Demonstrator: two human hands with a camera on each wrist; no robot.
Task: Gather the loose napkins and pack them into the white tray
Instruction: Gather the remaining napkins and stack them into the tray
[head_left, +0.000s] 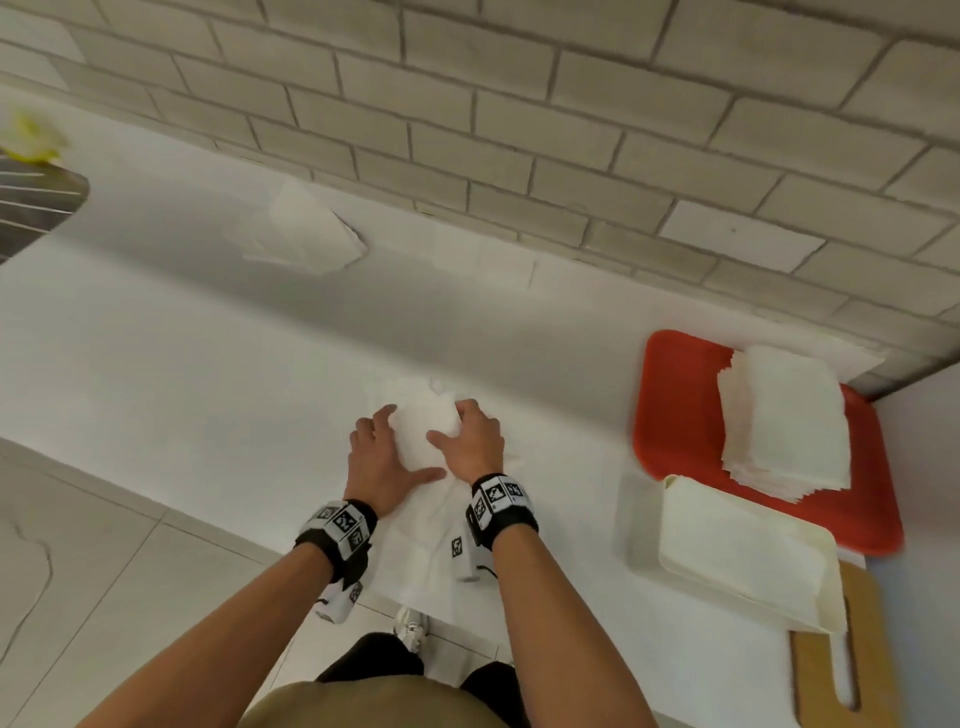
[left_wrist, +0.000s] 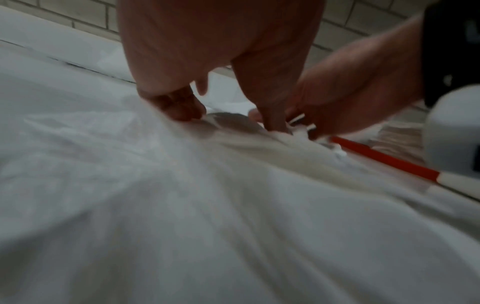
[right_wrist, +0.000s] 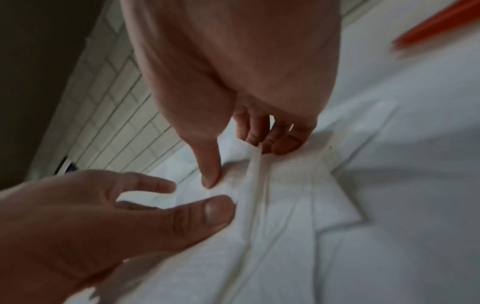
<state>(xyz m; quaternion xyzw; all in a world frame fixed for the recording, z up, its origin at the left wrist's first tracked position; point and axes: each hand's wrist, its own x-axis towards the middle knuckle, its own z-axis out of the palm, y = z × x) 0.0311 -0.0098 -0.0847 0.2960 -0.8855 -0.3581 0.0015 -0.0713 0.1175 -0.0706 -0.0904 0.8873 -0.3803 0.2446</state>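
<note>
A napkin bundle (head_left: 423, 428) was held at the middle of the table's (head_left: 182, 364) front edge. Left hand (head_left: 387, 457) fingers (right_wrist: 153, 184) were spread and pressed against its side; right hand (head_left: 470, 441) fingers (right_wrist: 283, 144) and thumb pinched a raised fold. The white tray (head_left: 644, 530) sat by the right edge, well apart.

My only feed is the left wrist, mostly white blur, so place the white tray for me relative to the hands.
Observer: The white tray sits on the counter to the right of the left hand and right hand, partly over the red tray's near edge.
Operator: Report what the red tray carries.
Observer: A neat stack of napkins.
Operator: List loose napkins beyond the napkin bunch under the hands.
Observer: A crumpled napkin pile lies by the brick wall, to the left.
</note>
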